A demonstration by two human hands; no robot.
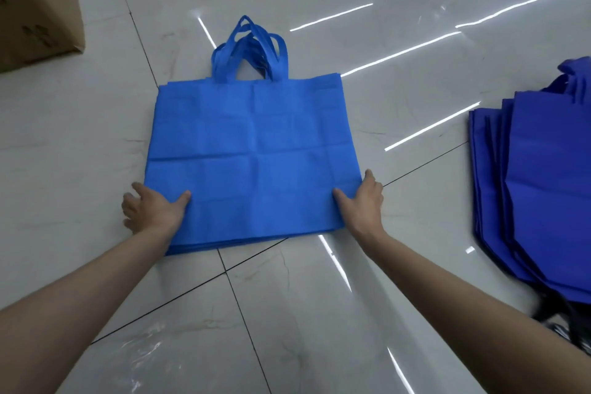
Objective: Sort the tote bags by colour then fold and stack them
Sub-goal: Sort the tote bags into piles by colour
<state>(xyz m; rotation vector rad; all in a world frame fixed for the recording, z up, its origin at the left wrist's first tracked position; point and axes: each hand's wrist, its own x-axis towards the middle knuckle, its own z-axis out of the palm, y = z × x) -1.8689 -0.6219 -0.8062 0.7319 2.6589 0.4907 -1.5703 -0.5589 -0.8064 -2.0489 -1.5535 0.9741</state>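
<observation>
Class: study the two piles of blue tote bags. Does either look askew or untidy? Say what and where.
Yes. The dark blue pile at the right edge is fanned out, its edges stepped and tilted. The lighter blue stack lies square.

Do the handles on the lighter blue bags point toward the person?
No, the handles lie at the far edge of the light blue stack, while the left hand and right hand rest at its near corners.
</observation>
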